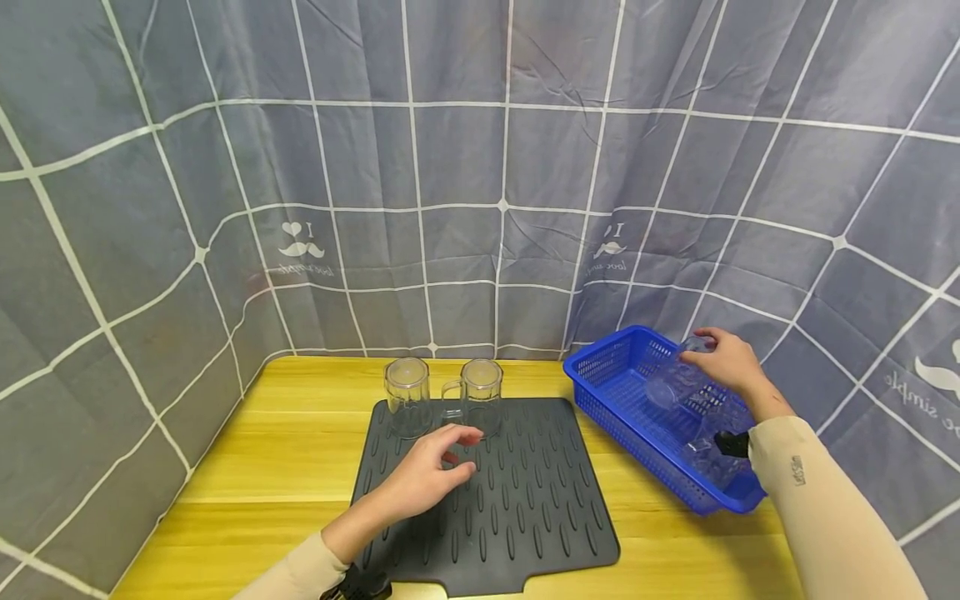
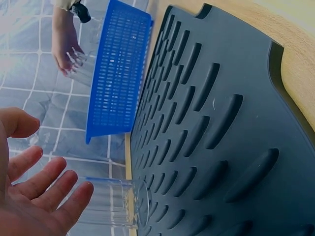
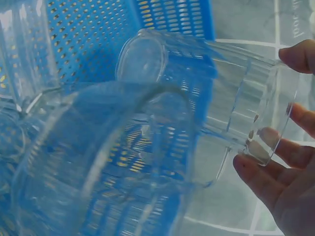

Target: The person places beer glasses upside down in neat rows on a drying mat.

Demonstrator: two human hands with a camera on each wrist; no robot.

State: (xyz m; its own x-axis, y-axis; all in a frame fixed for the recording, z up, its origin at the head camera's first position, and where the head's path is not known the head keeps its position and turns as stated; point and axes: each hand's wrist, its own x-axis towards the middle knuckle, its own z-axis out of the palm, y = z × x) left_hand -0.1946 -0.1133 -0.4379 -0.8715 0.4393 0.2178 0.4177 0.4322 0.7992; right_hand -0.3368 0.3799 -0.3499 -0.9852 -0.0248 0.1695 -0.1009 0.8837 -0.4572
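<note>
My right hand (image 1: pixel 726 365) grips a clear glass mug (image 1: pixel 670 385) by one end over the blue plastic basket (image 1: pixel 637 446). In the right wrist view, the fingers and thumb spread round the end of this mug (image 3: pixel 231 93), which tilts inside the basket. Below it, other glass mugs (image 3: pixel 93 157) lie in the basket. My left hand (image 1: pixel 429 473) hovers over the dark drying mat (image 1: pixel 536 500), fingers loosely curved and holding nothing. Beyond it two upside-down glass mugs, the left one (image 1: pixel 407 400) and the right one (image 1: pixel 482 398), stand at the mat's far edge.
The mat and basket rest on a yellow wooden table (image 1: pixel 240 475), the basket to the right of the mat. A grey curtain (image 1: pixel 457 167) with white grid lines hangs behind the table and at both sides.
</note>
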